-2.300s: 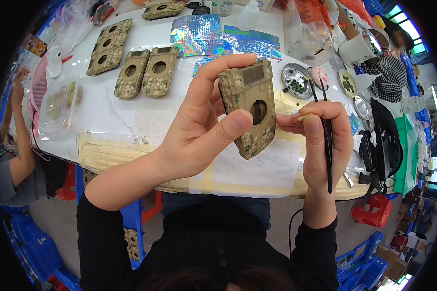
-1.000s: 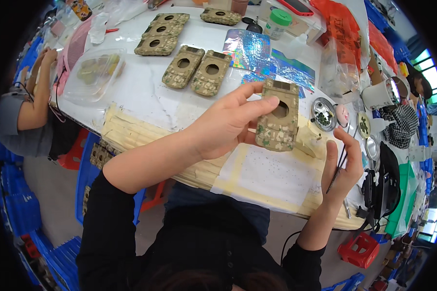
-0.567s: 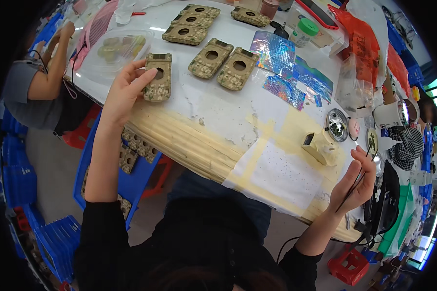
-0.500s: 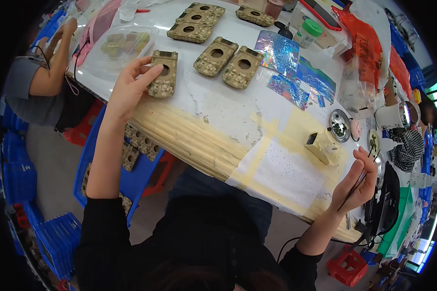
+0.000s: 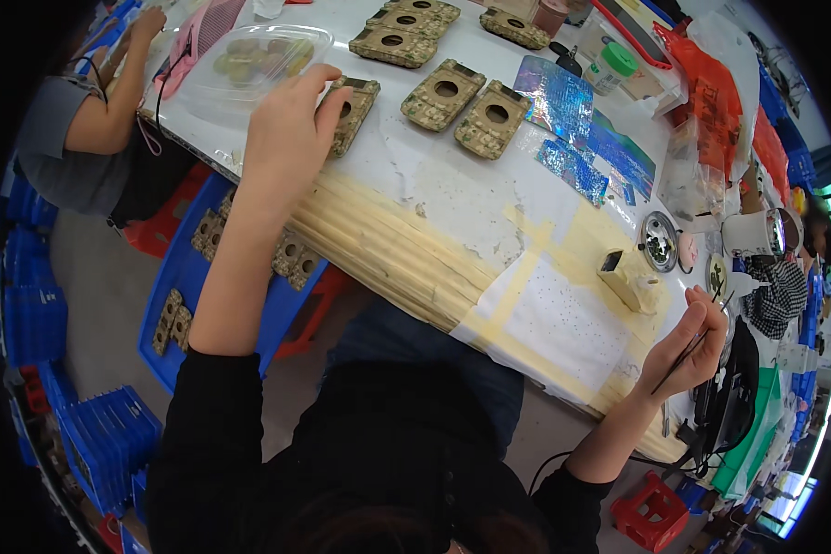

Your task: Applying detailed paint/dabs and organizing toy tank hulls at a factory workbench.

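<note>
Now left hand (image 5: 288,127), thumb, forefinger apart, at camouflage tank hull (image 5: 359,103) right of clear tub (image 5: 220,90); six more hulls (image 5: 475,137) beyond, round holes (image 5: 446,89) open; right hand (image 5: 697,355) pinches tweezers (image 5: 671,370).

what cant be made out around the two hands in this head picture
In the head view:
Camouflage hull nearest left hand: left side hidden by that hand.
Black tweezers in right hand: tips too fine to tell.
Metal dish: dark bits too small to identify.
Blue tray: middle covered by the left forearm.
</note>
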The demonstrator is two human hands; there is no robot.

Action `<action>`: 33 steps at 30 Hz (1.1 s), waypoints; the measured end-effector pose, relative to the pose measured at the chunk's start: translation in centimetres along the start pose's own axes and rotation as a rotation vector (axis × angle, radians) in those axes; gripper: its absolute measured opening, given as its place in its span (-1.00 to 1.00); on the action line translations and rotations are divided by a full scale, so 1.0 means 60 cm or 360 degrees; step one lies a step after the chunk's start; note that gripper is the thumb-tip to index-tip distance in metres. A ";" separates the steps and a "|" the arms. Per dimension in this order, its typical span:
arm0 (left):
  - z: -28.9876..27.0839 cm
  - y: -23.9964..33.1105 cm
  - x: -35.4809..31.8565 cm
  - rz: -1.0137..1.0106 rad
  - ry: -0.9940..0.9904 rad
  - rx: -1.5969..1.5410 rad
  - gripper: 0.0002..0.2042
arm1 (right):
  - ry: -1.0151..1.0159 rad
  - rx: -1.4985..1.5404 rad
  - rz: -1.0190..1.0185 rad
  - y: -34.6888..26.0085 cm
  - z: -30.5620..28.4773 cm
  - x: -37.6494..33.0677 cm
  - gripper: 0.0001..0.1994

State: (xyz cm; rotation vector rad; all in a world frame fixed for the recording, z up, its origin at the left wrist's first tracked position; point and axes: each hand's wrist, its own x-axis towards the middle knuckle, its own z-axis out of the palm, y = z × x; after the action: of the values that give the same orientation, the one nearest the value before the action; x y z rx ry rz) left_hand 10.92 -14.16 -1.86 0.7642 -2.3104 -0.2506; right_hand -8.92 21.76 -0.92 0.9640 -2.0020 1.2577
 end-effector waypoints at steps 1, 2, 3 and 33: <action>0.005 0.018 -0.002 0.0079 0.0043 -0.0005 -0.69 | 0.0006 -0.0002 0.0008 -0.001 0.002 0.000 -0.87; 0.014 0.043 -0.003 0.0159 0.0085 -0.0010 -0.67 | 0.0013 -0.0004 0.0015 -0.003 0.003 0.000 -0.87; 0.029 0.070 -0.004 0.0239 0.0123 -0.0029 -0.65 | 0.0017 -0.0021 0.0021 -0.003 0.001 -0.001 -0.87; 0.001 0.128 -0.074 0.0272 -0.0383 0.0154 -0.63 | -0.0033 0.0019 -0.0009 -0.012 -0.004 -0.011 -0.86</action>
State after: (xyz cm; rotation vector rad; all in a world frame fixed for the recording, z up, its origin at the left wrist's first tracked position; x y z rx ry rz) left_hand 10.03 -5.32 -1.49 0.6058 -2.6151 -0.1616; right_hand -7.93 21.93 -0.97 0.9915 -2.0080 1.2629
